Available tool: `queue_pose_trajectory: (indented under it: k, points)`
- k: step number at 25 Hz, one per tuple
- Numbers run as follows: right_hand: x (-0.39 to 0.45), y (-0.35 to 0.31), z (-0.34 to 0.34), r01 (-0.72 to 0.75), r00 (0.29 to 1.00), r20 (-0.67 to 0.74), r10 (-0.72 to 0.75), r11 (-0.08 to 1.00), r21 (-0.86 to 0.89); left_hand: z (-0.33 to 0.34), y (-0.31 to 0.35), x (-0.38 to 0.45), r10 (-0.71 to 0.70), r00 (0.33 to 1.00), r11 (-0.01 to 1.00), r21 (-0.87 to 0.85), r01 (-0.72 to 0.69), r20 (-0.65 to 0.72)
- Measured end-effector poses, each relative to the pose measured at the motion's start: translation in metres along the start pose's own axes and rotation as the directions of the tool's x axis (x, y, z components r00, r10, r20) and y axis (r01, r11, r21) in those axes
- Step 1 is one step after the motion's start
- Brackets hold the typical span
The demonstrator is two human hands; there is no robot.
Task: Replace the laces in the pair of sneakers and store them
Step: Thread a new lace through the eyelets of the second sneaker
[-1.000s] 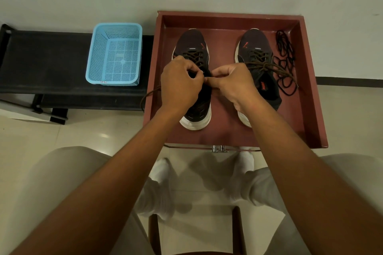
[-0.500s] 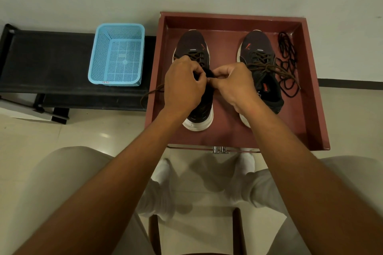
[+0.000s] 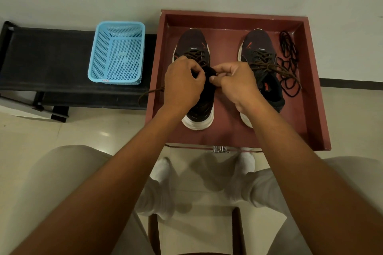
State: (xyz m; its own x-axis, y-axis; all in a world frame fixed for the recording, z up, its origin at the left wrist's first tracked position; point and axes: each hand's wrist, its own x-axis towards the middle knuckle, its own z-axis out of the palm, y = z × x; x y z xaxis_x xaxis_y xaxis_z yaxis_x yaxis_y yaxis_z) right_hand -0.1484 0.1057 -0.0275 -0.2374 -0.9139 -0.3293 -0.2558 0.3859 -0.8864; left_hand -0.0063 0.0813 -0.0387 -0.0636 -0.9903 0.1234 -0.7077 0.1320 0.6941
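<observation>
Both hands meet over the tongue of the left sneaker (image 3: 195, 80), and their knuckles hide most of what they work on. The left hand (image 3: 182, 83) has its fingers curled, and the right hand (image 3: 238, 83) pinches with thumb and forefinger; each grip looks clamped on the brown lace (image 3: 194, 57), though the exact strand inside either grip cannot be made out. A loose end of that lace trails out to the left of the left grip, over the tray's rim.

Compared with a second ago, the hands have drawn slightly apart and the right thumb tip now shows between them; the sneakers have not moved.

Just right of the right grip stands the right sneaker (image 3: 261, 64), its heel partly covered by the right forearm, with a brown lace knotted across it. Further right lies a heap of old black laces (image 3: 289, 62). All of this sits in a reddish-brown tray (image 3: 310, 89) with raised walls, set against a pale wall. Well to the left of the grips, a light blue basket (image 3: 117, 54) stands on a black desk (image 3: 45, 58). The floor is pale tile, and the person's light trousers and white socks fill the lower view, cut off by the frame.
</observation>
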Motion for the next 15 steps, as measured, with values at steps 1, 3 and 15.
queue_pose_trajectory:
  k: [1,3,15]
  points:
    - [0.0007,-0.0004,-0.0004,-0.031,1.0,0.004,0.031,0.999,0.03,-0.0005,-0.0007,0.0001,-0.012,1.0,1.0,-0.024,0.013,0.009]
    - [0.0011,-0.001,-0.0006,-0.089,0.996,0.028,0.086,0.991,0.098,-0.0002,-0.0015,0.0,-0.021,1.0,0.999,-0.045,0.022,0.017]
    - [0.0066,0.0062,0.0011,-0.205,0.979,0.051,0.198,0.953,0.222,0.0001,-0.0021,-0.0002,-0.089,0.996,0.98,-0.18,0.087,-0.002]
